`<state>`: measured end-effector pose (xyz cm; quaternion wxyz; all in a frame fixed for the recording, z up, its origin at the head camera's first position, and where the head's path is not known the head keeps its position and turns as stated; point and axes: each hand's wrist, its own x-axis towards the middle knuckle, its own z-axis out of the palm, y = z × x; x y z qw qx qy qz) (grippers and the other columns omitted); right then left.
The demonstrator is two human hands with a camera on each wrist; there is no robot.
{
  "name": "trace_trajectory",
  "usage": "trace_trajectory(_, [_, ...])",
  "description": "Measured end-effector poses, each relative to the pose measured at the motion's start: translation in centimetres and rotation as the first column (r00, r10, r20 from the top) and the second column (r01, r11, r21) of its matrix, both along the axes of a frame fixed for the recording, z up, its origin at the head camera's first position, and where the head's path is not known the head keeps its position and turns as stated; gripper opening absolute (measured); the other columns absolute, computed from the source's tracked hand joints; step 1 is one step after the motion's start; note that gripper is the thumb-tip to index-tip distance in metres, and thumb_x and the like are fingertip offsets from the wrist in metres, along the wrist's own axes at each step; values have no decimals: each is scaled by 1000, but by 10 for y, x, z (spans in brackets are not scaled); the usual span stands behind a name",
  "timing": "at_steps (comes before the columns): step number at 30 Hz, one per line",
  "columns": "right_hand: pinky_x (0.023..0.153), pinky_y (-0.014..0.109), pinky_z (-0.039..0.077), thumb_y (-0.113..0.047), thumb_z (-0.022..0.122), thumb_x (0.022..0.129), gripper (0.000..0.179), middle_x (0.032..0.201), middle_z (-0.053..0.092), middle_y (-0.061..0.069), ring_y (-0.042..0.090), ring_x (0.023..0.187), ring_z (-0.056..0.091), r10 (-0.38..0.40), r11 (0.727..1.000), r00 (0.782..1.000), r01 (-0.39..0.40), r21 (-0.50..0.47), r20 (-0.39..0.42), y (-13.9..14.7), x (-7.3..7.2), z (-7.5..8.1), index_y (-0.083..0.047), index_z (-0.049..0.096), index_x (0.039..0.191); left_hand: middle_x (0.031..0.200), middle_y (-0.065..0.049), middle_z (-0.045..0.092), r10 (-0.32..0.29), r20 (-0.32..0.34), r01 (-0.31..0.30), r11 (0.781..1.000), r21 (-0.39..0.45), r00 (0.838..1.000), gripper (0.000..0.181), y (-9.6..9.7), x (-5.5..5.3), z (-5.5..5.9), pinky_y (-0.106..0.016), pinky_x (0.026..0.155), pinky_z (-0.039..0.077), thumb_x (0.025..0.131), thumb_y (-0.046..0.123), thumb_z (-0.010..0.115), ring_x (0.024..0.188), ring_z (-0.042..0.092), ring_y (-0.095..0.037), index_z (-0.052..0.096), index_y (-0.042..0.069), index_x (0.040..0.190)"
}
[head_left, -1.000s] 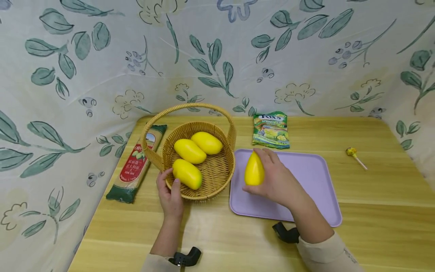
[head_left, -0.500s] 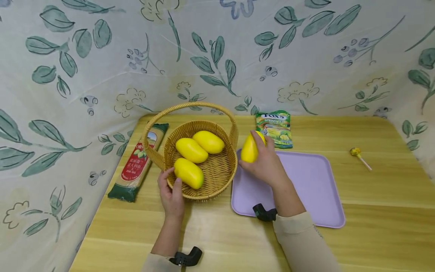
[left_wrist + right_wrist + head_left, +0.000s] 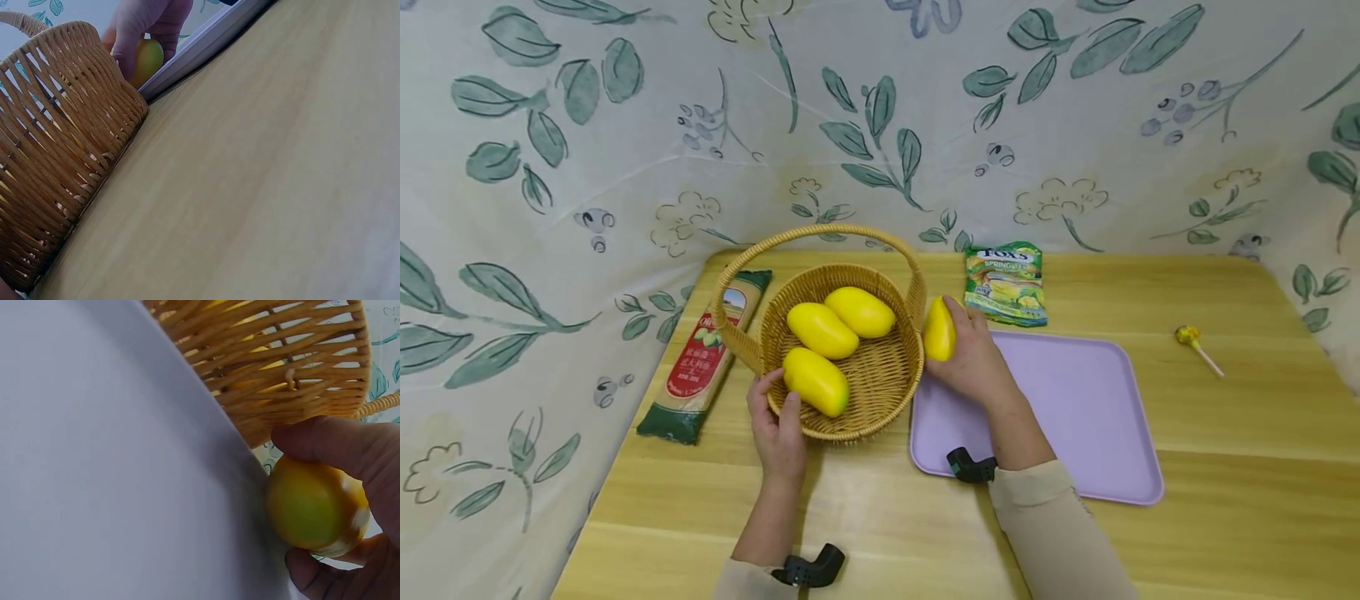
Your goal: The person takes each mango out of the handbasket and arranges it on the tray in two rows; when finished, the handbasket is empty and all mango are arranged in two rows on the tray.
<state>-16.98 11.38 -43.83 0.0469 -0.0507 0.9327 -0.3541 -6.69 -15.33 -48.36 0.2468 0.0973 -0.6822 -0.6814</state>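
My right hand [image 3: 973, 362] grips a yellow mango [image 3: 938, 331] beside the right rim of a wicker basket [image 3: 880, 392], above the left edge of a lilac tray [image 3: 1075, 400]. In the right wrist view the thumb and fingers curl round the mango [image 3: 312, 506], its greenish end facing the camera. Three more mangoes lie in the basket, the nearest mango [image 3: 816, 382] close to the front-left rim. On that rim, my left hand [image 3: 778, 437] holds the basket, thumb in front and fingers at the side. The left wrist view shows the basket's woven wall [image 3: 62, 137] standing on the table.
Left of the basket lies a pasta packet [image 3: 700, 367]. A green candy bag [image 3: 1005, 283] lies behind the tray, and a lollipop [image 3: 1197, 348] lies to its right. The basket's tall handle [image 3: 820, 232] arches over its opening. A floral cloth [image 3: 880, 125] hangs behind the table.
My right hand has carried the mango away from over the tray, leftward and farther back, to the basket's right side. My left hand stays on the basket rim.
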Motion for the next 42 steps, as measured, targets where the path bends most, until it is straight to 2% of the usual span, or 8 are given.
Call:
trace_trajectory(7, [95, 55, 53, -39, 83, 78, 107, 162, 25, 22, 40, 118, 58, 5, 1000, 1000, -5, -6, 14, -2, 0, -2, -26, 19, 164, 163, -16, 26, 6, 13, -6, 1000, 2, 1000, 38, 0, 1, 3, -53, 128, -1, 95, 1, 51, 158, 5, -33, 51, -2, 133])
trace_trajectory(14, [101, 57, 51, -42, 82, 79, 111, 164, 23, 20, 39, 122, 57, 32, 999, 998, -32, -4, 55, 4, 3, 4, -26, 14, 165, 164, -15, 26, -1, 8, 1, 1000, 17, 1000, 38, 2, 1, 5, -53, 128, -2, 95, 0, 51, 158, 5, -33, 51, -3, 132])
trace_trajectory(24, [107, 59, 47, -35, 82, 81, 106, 163, 28, 20, 39, 127, 52, 83, 994, 992, -75, -84, 94, 14, 6, 9, -22, 18, 164, 162, -15, 28, -3, 3, 3, 1000, 23, 1000, 37, 1, 0, 4, -52, 129, 0, 95, 0, 50, 158, 5, -32, 50, -3, 132])
trace_trajectory(33, [104, 55, 48, -32, 83, 80, 105, 157, 40, 17, 36, 119, 55, 109, 990, 985, -95, -103, 135, 18, 4, 10, -21, 21, 164, 161, -15, 29, -3, 2, 3, 1000, 20, 1000, 38, 1, 0, 3, -52, 129, 0, 95, 0, 50, 158, 7, -31, 50, -3, 132])
trace_trajectory(42, [106, 51, 48, -34, 84, 81, 105, 158, 34, 20, 34, 122, 54, 127, 986, 982, -111, -121, 139, 24, 4, 7, -21, 21, 164, 160, -17, 30, -4, -20, 4, 1000, 3, 1000, 37, 1, 0, 1, -53, 128, 2, 95, -2, 50, 157, 10, -33, 50, -5, 132])
